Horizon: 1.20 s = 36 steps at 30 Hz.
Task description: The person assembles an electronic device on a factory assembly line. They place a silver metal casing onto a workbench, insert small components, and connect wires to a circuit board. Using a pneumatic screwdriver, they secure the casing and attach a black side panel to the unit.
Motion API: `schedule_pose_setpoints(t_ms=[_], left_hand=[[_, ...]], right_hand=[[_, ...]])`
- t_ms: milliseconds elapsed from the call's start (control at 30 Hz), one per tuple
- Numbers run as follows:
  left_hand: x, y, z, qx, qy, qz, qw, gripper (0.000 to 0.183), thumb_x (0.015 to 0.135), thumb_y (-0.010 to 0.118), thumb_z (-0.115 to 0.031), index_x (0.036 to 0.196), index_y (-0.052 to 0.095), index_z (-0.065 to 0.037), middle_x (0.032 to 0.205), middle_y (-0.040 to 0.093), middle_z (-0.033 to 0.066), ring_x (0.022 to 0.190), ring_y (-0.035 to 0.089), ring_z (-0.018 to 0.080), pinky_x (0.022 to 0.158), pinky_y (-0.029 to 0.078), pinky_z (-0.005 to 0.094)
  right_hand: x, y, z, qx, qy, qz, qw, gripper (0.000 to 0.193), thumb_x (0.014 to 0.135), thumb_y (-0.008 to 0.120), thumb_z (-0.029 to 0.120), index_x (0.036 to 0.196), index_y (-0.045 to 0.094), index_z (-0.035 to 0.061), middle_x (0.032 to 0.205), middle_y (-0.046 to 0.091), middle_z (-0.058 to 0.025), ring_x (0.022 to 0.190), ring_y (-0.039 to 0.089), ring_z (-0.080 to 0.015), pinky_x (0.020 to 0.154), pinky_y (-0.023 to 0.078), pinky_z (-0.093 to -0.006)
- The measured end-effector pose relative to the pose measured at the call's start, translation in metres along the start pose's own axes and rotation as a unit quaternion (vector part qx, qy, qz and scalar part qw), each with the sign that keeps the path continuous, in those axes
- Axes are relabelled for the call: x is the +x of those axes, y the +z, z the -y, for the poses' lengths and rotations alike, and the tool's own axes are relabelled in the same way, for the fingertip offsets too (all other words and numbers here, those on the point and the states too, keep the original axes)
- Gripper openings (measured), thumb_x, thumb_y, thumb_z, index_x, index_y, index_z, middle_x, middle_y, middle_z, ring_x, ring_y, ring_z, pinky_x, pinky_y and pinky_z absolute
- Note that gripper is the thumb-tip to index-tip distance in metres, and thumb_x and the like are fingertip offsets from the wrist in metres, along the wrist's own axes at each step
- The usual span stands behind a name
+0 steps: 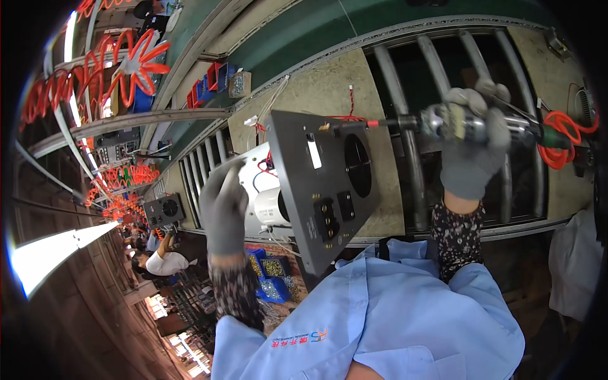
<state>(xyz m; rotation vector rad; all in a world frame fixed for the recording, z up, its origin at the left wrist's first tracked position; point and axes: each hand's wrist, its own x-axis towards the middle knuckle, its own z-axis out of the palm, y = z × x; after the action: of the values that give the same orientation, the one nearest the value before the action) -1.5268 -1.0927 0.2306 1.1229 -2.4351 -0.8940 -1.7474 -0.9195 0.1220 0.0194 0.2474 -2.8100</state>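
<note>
My right hand (472,136), in a grey glove, is wrapped round a silver pneumatic screwdriver (459,123) held level. Its dark shaft points left, and the tip meets the upper edge area of a dark grey metal panel (304,183). That panel stands tilted on the bench and has a round fan opening (358,166), a rectangular cutout and black sockets (327,219). Behind it, my gloved left hand (226,209) is beside a white metal plate (256,155) with loosely bent fingers. A white cylinder (268,206), like a capacitor, and red wires sit next to that hand.
Metal rollers (415,171) run across the line to the right. An orange coiled air hose (558,139) joins the screwdriver's end. Blue bins (272,288) of small screws lie near my left forearm. Red and blue bins (209,82) stand beyond. Another person (166,263) works farther left.
</note>
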Motion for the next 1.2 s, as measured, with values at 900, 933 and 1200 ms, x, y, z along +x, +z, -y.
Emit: schedule_pose_setpoints(t_ms=[900, 933, 1200], left_hand=[[0.11, 0.061, 0.021, 0.194, -0.004, 0.382, 0.904, 0.023, 0.073, 0.06, -0.011, 0.09, 0.062, 0.004, 0.07, 0.063, 0.0104, 0.063, 0.058, 0.0122, 0.057, 0.047, 0.0243], [0.117, 0.07, 0.024, 0.196, 0.024, 0.383, 0.902, 0.023, 0.074, 0.06, -0.011, 0.091, 0.062, 0.004, 0.07, 0.063, 0.0104, 0.063, 0.058, 0.0123, 0.057, 0.047, 0.0243], [0.091, 0.072, 0.031, 0.236, 0.149, 0.273, 0.921, 0.024, 0.074, 0.058, -0.011, 0.093, 0.061, 0.003, 0.072, 0.063, 0.0102, 0.066, 0.058, 0.0123, 0.058, 0.046, 0.024]], right_hand=[[0.012, -0.024, -0.032, -0.065, 0.104, -0.08, 0.989, 0.023, 0.074, 0.057, 0.007, 0.095, 0.052, 0.0013, 0.08, 0.056, -0.0047, 0.065, 0.054, -0.0116, 0.061, 0.046, -0.0235], [0.015, -0.024, -0.031, -0.073, 0.085, -0.087, 0.99, 0.023, 0.073, 0.058, 0.007, 0.094, 0.052, 0.0013, 0.077, 0.056, -0.004, 0.061, 0.054, -0.0105, 0.057, 0.046, -0.0217], [0.024, -0.028, -0.042, -0.088, 0.084, -0.119, 0.985, 0.015, 0.069, 0.057, 0.003, 0.084, 0.054, 0.0042, 0.07, 0.055, -0.0018, 0.058, 0.052, -0.0076, 0.053, 0.043, -0.0206]])
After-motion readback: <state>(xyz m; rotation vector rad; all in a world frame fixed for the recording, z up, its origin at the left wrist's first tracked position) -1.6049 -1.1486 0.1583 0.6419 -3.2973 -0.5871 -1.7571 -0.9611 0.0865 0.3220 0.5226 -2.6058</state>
